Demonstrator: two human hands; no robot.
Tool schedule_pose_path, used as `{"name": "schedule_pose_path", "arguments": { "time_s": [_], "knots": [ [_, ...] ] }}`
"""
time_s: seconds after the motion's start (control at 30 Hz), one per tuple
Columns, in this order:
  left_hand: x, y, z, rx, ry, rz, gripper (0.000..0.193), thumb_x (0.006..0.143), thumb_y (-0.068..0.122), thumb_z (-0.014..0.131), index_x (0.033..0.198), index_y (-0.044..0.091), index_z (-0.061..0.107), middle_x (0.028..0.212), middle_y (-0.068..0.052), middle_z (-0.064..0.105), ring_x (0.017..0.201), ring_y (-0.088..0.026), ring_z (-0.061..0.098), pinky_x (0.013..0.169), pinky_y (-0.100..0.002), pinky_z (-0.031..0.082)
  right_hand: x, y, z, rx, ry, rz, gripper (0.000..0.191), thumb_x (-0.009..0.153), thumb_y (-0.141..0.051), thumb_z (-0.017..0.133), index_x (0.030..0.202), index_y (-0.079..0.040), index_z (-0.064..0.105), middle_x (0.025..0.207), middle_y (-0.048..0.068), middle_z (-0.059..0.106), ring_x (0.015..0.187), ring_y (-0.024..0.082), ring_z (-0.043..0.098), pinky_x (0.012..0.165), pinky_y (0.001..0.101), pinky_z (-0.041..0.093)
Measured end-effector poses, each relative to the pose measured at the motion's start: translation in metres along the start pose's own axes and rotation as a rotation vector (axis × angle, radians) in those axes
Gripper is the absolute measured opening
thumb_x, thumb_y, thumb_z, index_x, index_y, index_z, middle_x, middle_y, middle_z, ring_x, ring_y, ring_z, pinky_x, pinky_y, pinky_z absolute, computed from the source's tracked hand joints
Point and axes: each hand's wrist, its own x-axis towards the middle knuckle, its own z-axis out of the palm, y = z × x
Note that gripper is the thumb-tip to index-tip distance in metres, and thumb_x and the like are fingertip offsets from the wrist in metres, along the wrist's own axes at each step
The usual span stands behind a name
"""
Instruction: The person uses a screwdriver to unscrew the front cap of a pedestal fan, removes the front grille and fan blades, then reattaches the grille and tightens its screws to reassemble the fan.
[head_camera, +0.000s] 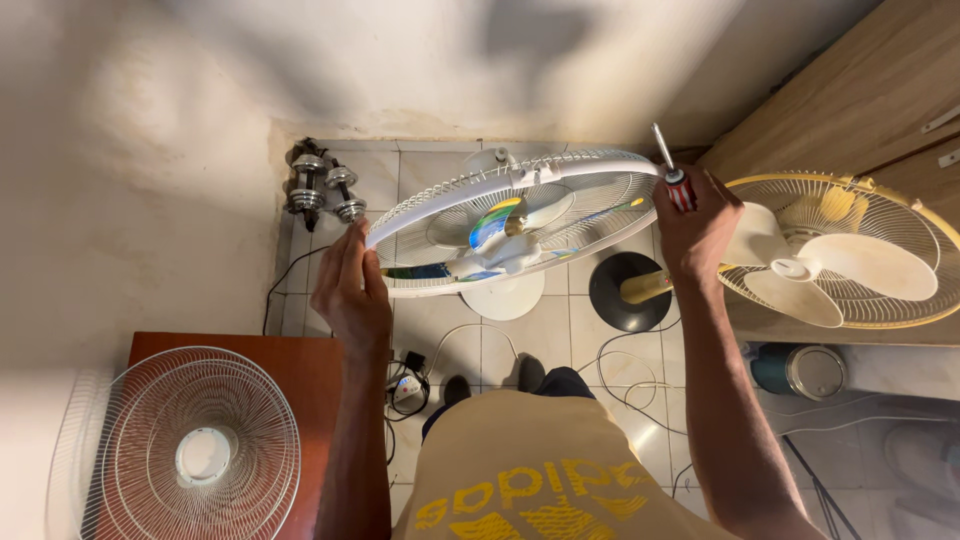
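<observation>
Two hands at the rim of a white standing fan, seen from above.

From left: a loose white fan grille (190, 450) lies on a reddish-brown surface (310, 370); two chrome dumbbells (322, 188) rest on the tiled floor by the wall. The left hand (350, 290) steadies the white fan (510, 220) at its left rim, fingers pressed together along the guard. The right hand (695, 225) is at the right rim, fingers wrapped around a red-and-white-handled screwdriver (672, 170), shaft pointing up. A firm hold on the guard would likely keep the tool from slipping at the rim. Further right stands a yellow-rimmed fan (850, 250); below it a round teal tin (805, 370). No labels or signs are legible.
</observation>
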Motion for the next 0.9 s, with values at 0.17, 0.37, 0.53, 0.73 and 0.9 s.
{"name": "schedule_pose_path", "arguments": {
  "time_s": [0.17, 0.37, 0.53, 0.73, 0.9],
  "knots": [
    [-0.015, -0.016, 0.003, 0.006, -0.058, -0.113, 0.033, 0.106, 0.003, 0.055, 0.137, -0.001, 0.065, 0.126, -0.018, 0.071, 0.111, -0.033, 0.073, 0.091, -0.042, 0.060, -0.007, 0.019, 0.004, -0.017, 0.020, -0.038, 0.015, 0.098, -0.011, 0.078, 0.107, 0.000, 0.073, 0.084, 0.016, 0.066, 0.067, 0.026, 0.060, 0.065, 0.0370, 0.049],
    [-0.039, -0.041, 0.002, 0.028, -0.178, -0.246, 0.033, 0.106, 0.006, 0.056, 0.137, 0.003, 0.064, 0.116, -0.019, 0.074, 0.097, -0.033, 0.075, 0.078, -0.043, 0.060, -0.018, 0.048, 0.010, -0.113, -0.016, 0.057, 0.019, 0.099, -0.015, 0.078, 0.097, 0.001, 0.068, 0.077, 0.017, 0.061, 0.061, 0.028, 0.054, 0.061, 0.0388, 0.045],
    [-0.063, -0.063, 0.010, 0.019, -0.202, -0.363, 0.028, 0.104, 0.010, 0.060, 0.129, 0.001, 0.068, 0.100, -0.020, 0.075, 0.083, -0.030, 0.075, 0.070, -0.041, 0.059, -0.031, 0.060, 0.018, 0.003, -0.065, 0.231, 0.022, 0.099, -0.016, 0.077, 0.091, 0.002, 0.067, 0.065, 0.012, 0.056, 0.056, 0.020, 0.049, 0.057, 0.0361, 0.043],
    [-0.097, -0.085, 0.042, -0.004, -0.283, -0.593, 0.021, 0.103, 0.015, 0.064, 0.112, -0.001, 0.073, 0.084, -0.016, 0.076, 0.072, -0.022, 0.073, 0.067, -0.036, 0.057, -0.046, 0.074, 0.037, 0.323, -0.093, 0.461, 0.019, 0.098, -0.013, 0.072, 0.086, 0.000, 0.065, 0.063, 0.003, 0.061, 0.051, 0.008, 0.055, 0.048, 0.0263, 0.042],
    [-0.121, -0.101, 0.078, -0.079, -0.299, -0.822, 0.023, 0.100, 0.017, 0.068, 0.110, -0.002, 0.076, 0.081, -0.017, 0.077, 0.068, -0.025, 0.073, 0.064, -0.039, 0.055, -0.063, 0.096, 0.059, 0.512, -0.117, 0.643, 0.019, 0.097, -0.013, 0.072, 0.085, -0.001, 0.062, 0.061, 0.005, 0.060, 0.046, 0.011, 0.054, 0.042, 0.0261, 0.038]
  ]
}}
